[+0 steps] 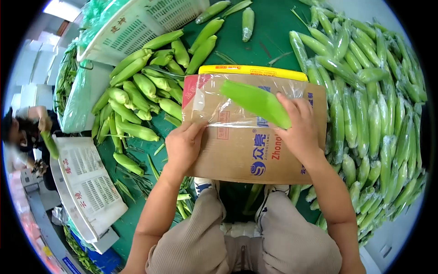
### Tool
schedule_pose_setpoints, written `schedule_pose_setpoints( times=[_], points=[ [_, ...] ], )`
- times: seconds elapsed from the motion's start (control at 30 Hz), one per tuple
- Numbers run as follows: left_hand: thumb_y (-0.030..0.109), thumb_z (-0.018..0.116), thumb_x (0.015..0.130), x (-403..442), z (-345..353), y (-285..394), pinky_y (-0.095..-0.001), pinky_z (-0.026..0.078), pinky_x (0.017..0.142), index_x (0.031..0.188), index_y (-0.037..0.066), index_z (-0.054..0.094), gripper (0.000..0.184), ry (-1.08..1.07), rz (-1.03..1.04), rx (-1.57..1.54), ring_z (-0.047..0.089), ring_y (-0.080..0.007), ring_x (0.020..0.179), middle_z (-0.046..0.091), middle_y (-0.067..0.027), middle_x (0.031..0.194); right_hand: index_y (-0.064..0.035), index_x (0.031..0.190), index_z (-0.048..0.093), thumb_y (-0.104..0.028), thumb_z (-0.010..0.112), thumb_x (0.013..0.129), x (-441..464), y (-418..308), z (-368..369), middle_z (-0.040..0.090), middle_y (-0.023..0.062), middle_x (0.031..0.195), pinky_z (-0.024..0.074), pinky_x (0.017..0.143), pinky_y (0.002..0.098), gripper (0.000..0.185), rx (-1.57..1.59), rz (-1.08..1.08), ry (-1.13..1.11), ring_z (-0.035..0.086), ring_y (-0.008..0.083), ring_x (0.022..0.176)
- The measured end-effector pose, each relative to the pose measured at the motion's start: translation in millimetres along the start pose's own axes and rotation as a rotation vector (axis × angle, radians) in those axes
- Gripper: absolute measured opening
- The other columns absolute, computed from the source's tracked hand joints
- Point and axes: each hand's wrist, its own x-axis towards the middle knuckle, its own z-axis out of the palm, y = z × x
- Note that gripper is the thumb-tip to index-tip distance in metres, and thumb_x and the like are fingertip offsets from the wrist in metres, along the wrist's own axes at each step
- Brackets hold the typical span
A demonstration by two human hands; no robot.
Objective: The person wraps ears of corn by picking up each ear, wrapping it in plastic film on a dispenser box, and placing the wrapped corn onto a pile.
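Note:
My right hand (299, 123) grips the near end of a green ear of corn (253, 102), still in its husk, held slantwise over the cardboard (210, 157). Clear plastic film (212, 107) is spread across the upper part of the cardboard, beneath the ear. My left hand (186, 142) is closed at the lower left edge of this film, its fingertips pinched together there. Along the cardboard's far edge lies a long yellow box (255, 71), partly hidden. The cardboard rests in front of my knees.
Unwrapped corn (146, 86) lies heaped on the green surface (228, 52) at left. Film-wrapped ears (356, 105) form a large pile at right. White crates (141, 27) stand at upper left and at left. Another person (34, 123) at far left holds an ear.

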Motion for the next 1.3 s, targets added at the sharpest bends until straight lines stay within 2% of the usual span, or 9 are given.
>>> schedule_pose_setpoints(
  times=[0.13,0.23,0.47,0.6,0.67,0.93,1.1,1.2,1.3],
  points=[
    [-0.005,0.060,0.098,-12,15,13,-0.0323,0.056,0.090,0.113,-0.001,0.066,0.017,0.339,-0.145,-0.478,0.073,-0.0240,0.101,0.074,-0.0157,0.113,-0.0177,0.145,0.056,-0.017,0.088,0.071,3,-17,-28,0.055,0.0128,0.110,0.0499,0.091,0.0456,0.081,-0.061,-0.091,-0.446,0.058,0.0338,0.106],
    [-0.004,0.059,0.096,-26,23,49,-0.0389,0.053,0.101,0.120,0.000,0.063,0.024,0.136,0.052,-0.420,0.068,-0.0335,0.118,0.070,-0.0172,0.124,-0.0097,0.146,0.054,-0.021,0.087,0.075,3,-26,-32,0.055,0.0148,0.112,0.0491,0.094,0.0455,0.079,0.151,-0.180,-0.644,0.057,0.0361,0.106],
    [0.048,0.067,0.093,73,26,67,-0.0532,0.038,0.111,0.123,0.010,0.069,0.048,-0.181,0.258,0.303,0.055,-0.0348,0.127,0.064,-0.0149,0.130,-0.0104,0.145,0.055,-0.034,0.084,0.081,15,-9,-7,0.056,0.0181,0.132,0.0462,0.103,0.0455,0.073,0.000,-0.162,-0.104,0.056,0.0361,0.122],
    [0.036,0.074,0.091,172,13,41,-0.0464,0.047,0.099,0.110,0.007,0.074,0.035,0.452,0.346,0.175,0.064,-0.0315,0.111,0.070,-0.0108,0.113,-0.0109,0.146,0.053,-0.036,0.084,0.080,59,9,-1,0.054,0.0179,0.139,0.0442,0.108,0.0478,0.078,-0.079,-0.280,-0.206,0.052,0.0369,0.129],
    [0.019,0.073,0.092,164,3,52,-0.0426,0.052,0.097,0.114,0.006,0.071,0.027,0.284,0.066,-0.285,0.068,-0.0323,0.111,0.071,-0.0145,0.118,-0.0098,0.146,0.052,-0.035,0.087,0.075,72,18,2,0.053,0.0202,0.142,0.0418,0.112,0.0475,0.083,-0.162,-0.203,-0.253,0.049,0.0379,0.135],
    [0.022,0.060,0.085,76,58,70,-0.0465,0.047,0.103,0.124,0.005,0.065,0.043,0.370,0.621,0.254,0.061,-0.0274,0.120,0.067,-0.0116,0.127,0.0019,0.140,0.055,-0.032,0.087,0.071,75,16,-16,0.058,0.0245,0.141,0.0397,0.116,0.0434,0.083,0.378,0.165,-0.717,0.053,0.0354,0.135],
    [0.019,0.070,0.079,55,37,86,-0.0409,0.055,0.085,0.107,0.004,0.065,0.032,-0.469,0.318,0.104,0.071,-0.0307,0.099,0.071,-0.0146,0.102,-0.0070,0.131,0.063,-0.013,0.066,0.090,89,36,-11,0.064,0.0169,0.132,0.0412,0.113,0.0432,0.041,0.478,0.034,-0.698,0.056,0.0388,0.129],
    [0.023,0.075,0.071,54,22,89,-0.0430,0.057,0.072,0.097,0.003,0.070,0.033,-0.494,0.391,-0.004,0.072,-0.0344,0.084,0.073,-0.0166,0.090,-0.0079,0.134,0.063,-0.021,0.070,0.087,79,11,25,0.058,0.0150,0.143,0.0294,0.122,0.0531,0.050,0.090,-0.534,-0.481,0.045,0.0400,0.141],
    [0.031,0.079,0.064,31,10,92,-0.0456,0.057,0.069,0.074,0.006,0.072,0.028,-0.672,0.431,0.035,0.072,-0.0371,0.075,0.071,-0.0172,0.076,-0.0075,0.138,0.062,-0.025,0.072,0.085,53,-3,41,0.050,0.0105,0.155,0.0146,0.126,0.0589,0.058,-0.019,-0.530,-0.492,0.033,0.0366,0.151]
  ],
)
